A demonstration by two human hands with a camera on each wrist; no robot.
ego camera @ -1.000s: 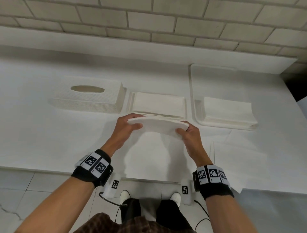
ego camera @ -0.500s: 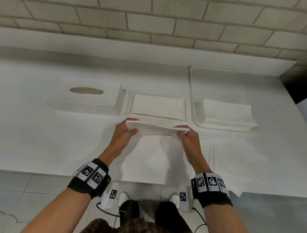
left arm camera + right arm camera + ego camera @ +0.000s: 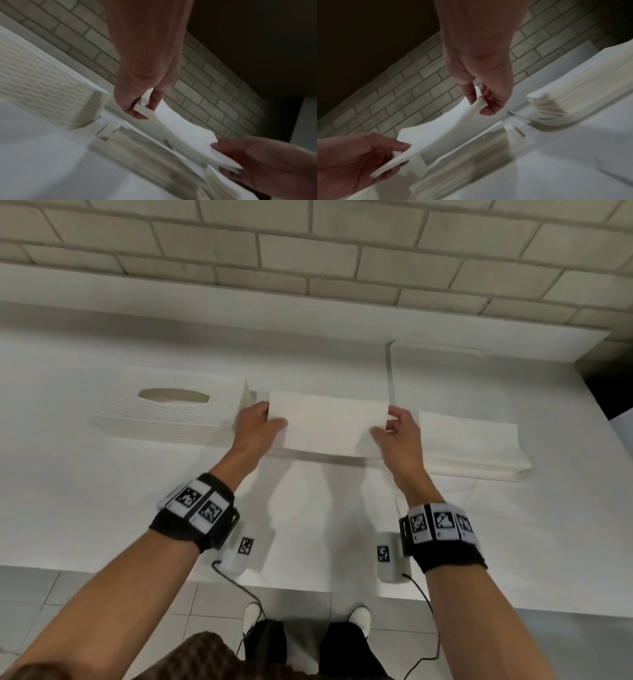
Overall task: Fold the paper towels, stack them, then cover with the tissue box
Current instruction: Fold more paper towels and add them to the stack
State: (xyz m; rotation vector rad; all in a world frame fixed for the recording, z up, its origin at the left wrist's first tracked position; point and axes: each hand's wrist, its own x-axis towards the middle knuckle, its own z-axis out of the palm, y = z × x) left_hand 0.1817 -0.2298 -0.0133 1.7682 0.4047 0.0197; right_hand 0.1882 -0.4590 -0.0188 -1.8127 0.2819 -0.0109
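Observation:
A folded white paper towel (image 3: 329, 424) hangs level in the air just over the stack of folded towels (image 3: 322, 457), which it mostly hides. My left hand (image 3: 260, 422) pinches its left end (image 3: 143, 108) and my right hand (image 3: 394, 428) pinches its right end (image 3: 479, 104). The wrist views show thumb above and fingers below on each end, with the stack (image 3: 137, 148) under the sheet. The white textured tissue box (image 3: 171, 409), oval slot on top, stands to the left of the stack, close to my left hand.
A white tray (image 3: 397, 371) at the right holds a second pile of unfolded towels (image 3: 469, 446). A flat sheet (image 3: 513, 508) lies on the white counter in front of it. A brick wall with a ledge runs behind. The counter's front edge is near my wrists.
Both hands have carried the folded towel away from me, from in front of the stack to a spot right above it, and the sheet has flattened out.

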